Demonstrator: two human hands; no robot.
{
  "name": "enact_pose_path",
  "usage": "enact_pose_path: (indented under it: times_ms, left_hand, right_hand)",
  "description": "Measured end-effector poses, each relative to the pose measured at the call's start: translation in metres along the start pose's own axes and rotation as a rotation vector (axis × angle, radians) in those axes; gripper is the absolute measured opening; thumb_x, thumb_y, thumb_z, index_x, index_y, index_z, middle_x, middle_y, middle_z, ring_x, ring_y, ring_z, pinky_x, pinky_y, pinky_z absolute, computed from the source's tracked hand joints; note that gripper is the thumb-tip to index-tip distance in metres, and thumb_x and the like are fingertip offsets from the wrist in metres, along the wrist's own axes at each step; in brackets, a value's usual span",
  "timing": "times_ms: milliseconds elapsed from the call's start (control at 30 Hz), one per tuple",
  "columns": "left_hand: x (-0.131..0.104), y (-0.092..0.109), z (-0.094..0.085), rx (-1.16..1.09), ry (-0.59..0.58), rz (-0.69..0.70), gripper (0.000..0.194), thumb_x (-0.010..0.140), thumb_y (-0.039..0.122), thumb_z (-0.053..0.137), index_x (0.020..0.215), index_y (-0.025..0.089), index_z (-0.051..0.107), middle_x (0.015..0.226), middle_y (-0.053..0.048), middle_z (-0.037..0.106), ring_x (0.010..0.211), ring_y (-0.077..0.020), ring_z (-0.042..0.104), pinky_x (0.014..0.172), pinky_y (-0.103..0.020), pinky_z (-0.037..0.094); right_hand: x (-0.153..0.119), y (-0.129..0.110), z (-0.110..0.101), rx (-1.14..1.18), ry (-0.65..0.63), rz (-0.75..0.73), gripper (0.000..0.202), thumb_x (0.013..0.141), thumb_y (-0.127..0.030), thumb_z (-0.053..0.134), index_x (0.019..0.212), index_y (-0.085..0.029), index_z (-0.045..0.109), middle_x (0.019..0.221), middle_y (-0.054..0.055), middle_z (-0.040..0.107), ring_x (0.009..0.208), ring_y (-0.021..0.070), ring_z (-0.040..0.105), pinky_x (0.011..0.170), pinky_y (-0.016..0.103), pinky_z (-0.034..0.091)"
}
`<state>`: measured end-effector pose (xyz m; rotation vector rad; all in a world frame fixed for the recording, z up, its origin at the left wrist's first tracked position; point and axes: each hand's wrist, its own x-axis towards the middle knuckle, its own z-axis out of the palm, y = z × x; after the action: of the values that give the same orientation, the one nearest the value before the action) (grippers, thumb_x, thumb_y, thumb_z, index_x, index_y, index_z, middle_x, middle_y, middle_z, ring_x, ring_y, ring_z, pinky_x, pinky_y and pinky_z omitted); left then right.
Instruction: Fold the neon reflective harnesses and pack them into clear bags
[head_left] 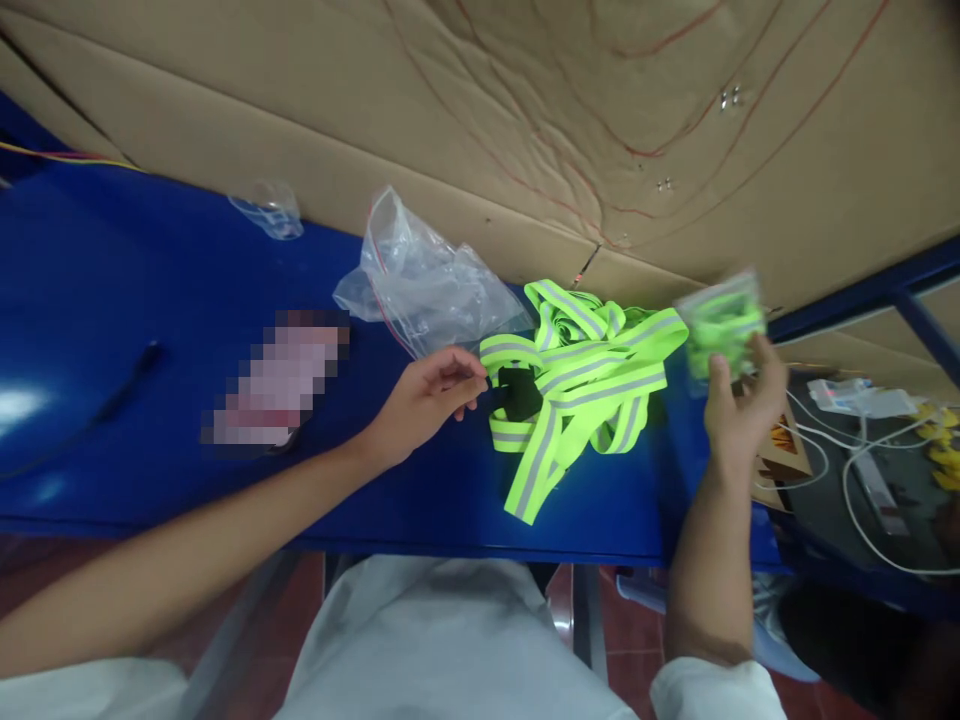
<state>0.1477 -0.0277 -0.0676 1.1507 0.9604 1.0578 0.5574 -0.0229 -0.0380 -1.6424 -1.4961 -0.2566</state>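
Note:
A tangle of neon yellow-green straps with a grey stripe (585, 385) lies on the blue table. At its left edge is my left hand (439, 395), its thumb and fingertips brought together; whatever they may hold is too small to make out. My right hand (742, 400), to the right of the pile, grips a small clear bag (721, 325) with neon green strap material inside. The bag is raised near the cardboard and slightly blurred. A black piece (519, 393) shows among the straps near my left fingertips.
A large crumpled clear plastic bag (435, 285) lies behind my left hand, a smaller one (274, 210) farther left. A pixelated object (277, 385) and a black cable (112, 400) are on the blue table (150, 290). Cardboard (337, 130) stands behind; white cables (847, 460) lie right.

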Motion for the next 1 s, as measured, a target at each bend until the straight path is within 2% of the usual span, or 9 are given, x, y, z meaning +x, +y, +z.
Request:
enact_pose_path:
  times_ms: [100,233,333,533,633,733,833,900,1000]
  left_hand:
    - [-0.002,0.001,0.001,0.048,-0.051,0.004,0.03,0.083,0.042,0.079,0.092,0.017,0.065,0.078,-0.001,0.066,0.064,-0.0107,0.059,0.053,-0.021,0.048]
    - [-0.004,0.003,0.003,0.088,-0.107,0.004,0.027,0.084,0.041,0.075,0.09,0.018,0.064,0.077,0.0,0.065,0.063,-0.0104,0.059,0.055,-0.021,0.048]
    - [-0.004,-0.001,0.004,0.156,-0.147,0.004,0.024,0.086,0.04,0.072,0.09,0.018,0.066,0.078,-0.001,0.066,0.065,-0.0112,0.06,0.057,-0.021,0.048]
    - [-0.004,-0.02,0.001,0.384,-0.234,0.039,0.026,0.088,0.031,0.065,0.11,0.018,0.07,0.112,-0.008,0.075,0.09,-0.0177,0.072,0.074,-0.026,0.056]
    - [-0.004,-0.022,-0.001,0.289,-0.345,0.056,0.033,0.091,0.027,0.059,0.122,0.018,0.064,0.12,-0.011,0.075,0.094,-0.019,0.075,0.077,-0.029,0.059]
    - [-0.006,-0.007,0.0,0.423,-0.232,0.31,0.025,0.096,0.023,0.056,0.119,0.019,0.065,0.113,-0.009,0.077,0.097,-0.0184,0.075,0.081,-0.03,0.059]
    - [-0.007,0.028,0.006,0.838,0.039,0.846,0.023,0.098,0.019,0.059,0.118,0.022,0.069,0.121,-0.008,0.074,0.116,-0.0226,0.07,0.101,-0.039,0.053]
    - [-0.005,0.058,0.014,1.088,0.038,1.102,0.036,0.098,0.018,0.06,0.133,0.026,0.064,0.132,-0.008,0.071,0.126,-0.0262,0.065,0.109,-0.045,0.047]
    - [0.001,0.101,0.029,1.233,-0.054,1.195,0.051,0.1,0.02,0.057,0.15,0.022,0.05,0.138,-0.01,0.067,0.128,-0.0258,0.063,0.112,-0.043,0.045]
  right_hand:
    - [-0.008,-0.013,0.01,0.071,-0.083,0.052,0.04,0.099,-0.041,0.064,0.128,-0.015,0.069,0.12,0.02,0.074,0.1,0.0294,0.071,0.087,0.045,0.055]
    - [-0.025,-0.057,0.017,0.094,-0.054,-0.157,0.023,0.103,-0.031,0.058,0.114,-0.02,0.074,0.11,0.015,0.076,0.101,0.0267,0.07,0.089,0.041,0.053]
    - [-0.042,-0.099,0.024,0.114,-0.226,-0.343,0.015,0.102,-0.029,0.061,0.102,-0.023,0.075,0.097,0.008,0.077,0.092,0.025,0.069,0.088,0.041,0.051]
    - [-0.07,-0.16,0.062,-0.187,-0.678,-0.415,0.043,0.093,-0.058,0.069,0.101,-0.016,0.072,0.102,0.017,0.073,0.101,0.0352,0.067,0.088,0.046,0.048]
    - [-0.066,-0.172,0.069,-0.205,-0.807,-0.323,0.045,0.092,-0.052,0.07,0.113,-0.013,0.066,0.109,0.018,0.072,0.102,0.0354,0.068,0.087,0.044,0.05]
    - [-0.041,-0.182,0.051,-0.032,-0.873,-0.196,0.037,0.09,-0.041,0.073,0.117,-0.019,0.061,0.1,0.007,0.073,0.084,0.026,0.069,0.074,0.035,0.05]
    - [-0.007,-0.2,0.016,0.125,-0.897,-0.245,0.028,0.089,-0.036,0.076,0.11,-0.023,0.064,0.094,0.001,0.074,0.08,0.0217,0.069,0.072,0.03,0.049]
    - [0.013,-0.213,-0.01,0.157,-0.914,-0.347,0.021,0.09,-0.035,0.076,0.105,-0.023,0.067,0.094,0.001,0.075,0.084,0.0216,0.07,0.076,0.03,0.049]
    - [0.032,-0.225,-0.039,0.173,-0.782,-0.4,0.028,0.09,-0.039,0.078,0.11,-0.022,0.069,0.103,0.004,0.077,0.093,0.0243,0.072,0.083,0.033,0.053]
